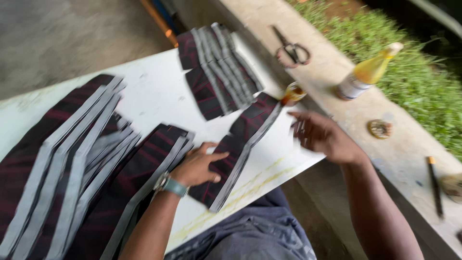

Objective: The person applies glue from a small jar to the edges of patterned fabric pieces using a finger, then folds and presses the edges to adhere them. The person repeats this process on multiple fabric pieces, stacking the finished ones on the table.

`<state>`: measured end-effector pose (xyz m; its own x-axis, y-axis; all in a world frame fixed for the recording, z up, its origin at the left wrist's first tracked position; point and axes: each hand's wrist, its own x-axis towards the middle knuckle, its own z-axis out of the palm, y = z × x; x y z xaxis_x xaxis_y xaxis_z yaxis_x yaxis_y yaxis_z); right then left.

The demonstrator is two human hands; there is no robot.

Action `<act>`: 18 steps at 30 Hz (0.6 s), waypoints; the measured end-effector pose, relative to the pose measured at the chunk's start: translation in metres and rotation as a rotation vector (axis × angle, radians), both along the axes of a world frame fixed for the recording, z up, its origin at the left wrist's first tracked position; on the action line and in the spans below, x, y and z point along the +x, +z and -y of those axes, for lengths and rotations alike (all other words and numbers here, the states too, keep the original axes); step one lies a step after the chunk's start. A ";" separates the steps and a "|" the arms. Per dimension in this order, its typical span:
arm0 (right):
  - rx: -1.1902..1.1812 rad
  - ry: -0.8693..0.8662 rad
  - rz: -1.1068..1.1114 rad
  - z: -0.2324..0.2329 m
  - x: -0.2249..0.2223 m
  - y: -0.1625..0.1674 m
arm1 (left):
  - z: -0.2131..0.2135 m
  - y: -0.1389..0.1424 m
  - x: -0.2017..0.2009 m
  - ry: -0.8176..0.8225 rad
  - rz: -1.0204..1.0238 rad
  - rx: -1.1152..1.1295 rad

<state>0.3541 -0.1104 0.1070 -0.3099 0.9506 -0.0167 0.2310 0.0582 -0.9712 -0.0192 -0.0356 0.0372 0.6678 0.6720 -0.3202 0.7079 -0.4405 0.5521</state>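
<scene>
My left hand [198,166], with a wristwatch on the wrist, rests flat on a dark striped fabric strip [240,144] edged with a grey band, which lies on the white table [154,91]. My right hand [321,135] hovers blurred at the table's right edge, fingers apart, holding nothing I can make out. It is close to the far end of that strip and to a small amber bottle [292,93].
More dark strips with grey bands lie stacked at the left [67,163] and at the back [219,67]. On the concrete ledge [346,110] to the right are scissors [291,48], a yellow bottle [368,72], a round lid [379,128] and a pencil [435,185]. Grass lies beyond.
</scene>
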 end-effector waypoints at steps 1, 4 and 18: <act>-0.195 0.140 -0.118 0.018 -0.021 -0.006 | 0.001 -0.002 -0.002 -0.001 0.014 0.003; -0.466 0.395 0.004 0.047 -0.084 -0.031 | 0.002 -0.005 -0.002 -0.023 0.042 0.042; -0.227 0.401 0.587 0.093 -0.187 -0.028 | 0.006 -0.007 -0.002 0.015 0.042 0.108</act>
